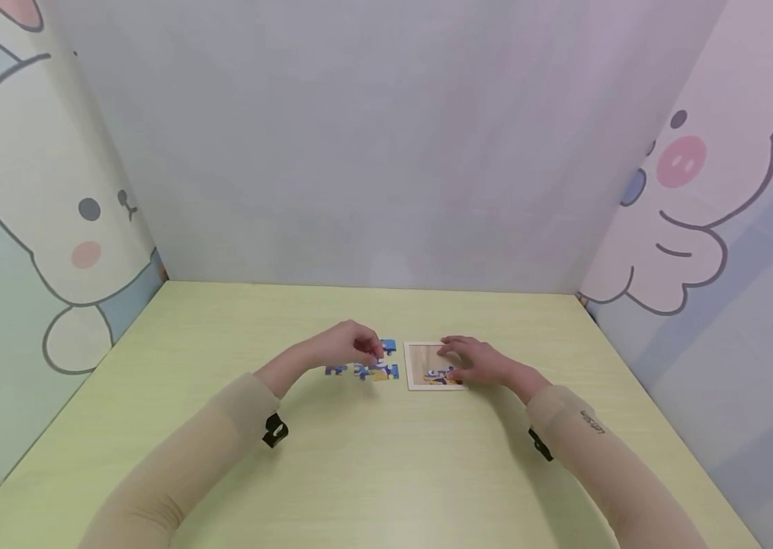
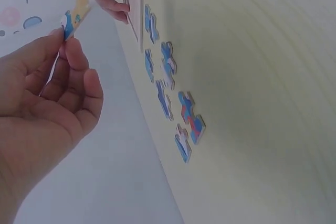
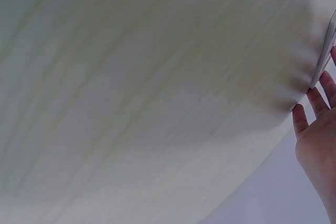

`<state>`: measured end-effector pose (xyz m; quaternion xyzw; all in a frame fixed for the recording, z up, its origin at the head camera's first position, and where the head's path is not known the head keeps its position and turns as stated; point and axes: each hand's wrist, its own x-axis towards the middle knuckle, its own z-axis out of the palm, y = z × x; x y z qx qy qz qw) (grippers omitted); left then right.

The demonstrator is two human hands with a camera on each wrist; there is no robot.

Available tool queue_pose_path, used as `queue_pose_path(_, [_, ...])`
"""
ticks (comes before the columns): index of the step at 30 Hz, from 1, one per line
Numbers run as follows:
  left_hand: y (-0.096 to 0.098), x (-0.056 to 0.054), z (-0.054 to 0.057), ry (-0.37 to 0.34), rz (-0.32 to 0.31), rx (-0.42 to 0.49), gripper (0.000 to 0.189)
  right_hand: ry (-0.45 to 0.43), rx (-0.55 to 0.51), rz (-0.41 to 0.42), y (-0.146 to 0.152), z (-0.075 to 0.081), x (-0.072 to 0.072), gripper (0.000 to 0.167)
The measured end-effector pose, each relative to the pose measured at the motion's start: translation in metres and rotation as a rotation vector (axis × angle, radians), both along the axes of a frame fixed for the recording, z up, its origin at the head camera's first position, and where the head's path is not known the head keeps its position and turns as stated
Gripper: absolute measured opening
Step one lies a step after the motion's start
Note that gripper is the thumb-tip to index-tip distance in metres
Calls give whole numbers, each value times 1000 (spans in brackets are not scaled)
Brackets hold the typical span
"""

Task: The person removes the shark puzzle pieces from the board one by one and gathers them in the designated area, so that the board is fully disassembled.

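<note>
My left hand (image 1: 348, 343) is raised over the loose jigsaw pieces left of a square puzzle tray. In the left wrist view, its thumb and forefinger pinch a blue, white and yellow jigsaw piece (image 2: 76, 17). The pale-rimmed wooden puzzle tray (image 1: 408, 367) lies flat on the table, with a few joined pieces (image 1: 437, 375) along its near edge. Over the tray's right side rests my right hand (image 1: 479, 361), fingers spread. The right wrist view shows its fingertips touching the tray's edge (image 3: 321, 64); most of the tray is cut off there.
Several loose jigsaw pieces (image 2: 191, 116), blue, white and red, are strewn on the pale yellow table (image 1: 386, 465) left of the tray. A grey-white curtain-like wall (image 1: 373, 152) rises behind the table, and cartoon-printed panels (image 1: 723, 191) flank it on both sides.
</note>
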<state>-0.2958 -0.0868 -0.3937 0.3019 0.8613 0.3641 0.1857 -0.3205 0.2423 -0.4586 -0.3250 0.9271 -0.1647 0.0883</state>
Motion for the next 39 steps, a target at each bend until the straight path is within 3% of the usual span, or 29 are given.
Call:
queue_pose_path(5, [-17, 4, -2, -12, 36, 2, 5, -3, -1, 0, 0, 0, 1, 48])
queue_pose_path(11, [-35, 12, -7, -33, 28, 12, 5, -15, -3, -4, -1, -1, 0, 48])
queue_pose_path(21, [-56, 14, -27, -48, 24, -13, 6, -1, 1, 2, 0, -4, 0, 49])
queue_pose_path(31, [-68, 12, -42, -77, 77, -83, 9, 9, 13, 6, -1, -6, -3, 51])
queue_pose_path(39, [-67, 13, -45, -24, 80, -121, 9, 3, 19, 5, -3, -3, -2, 50])
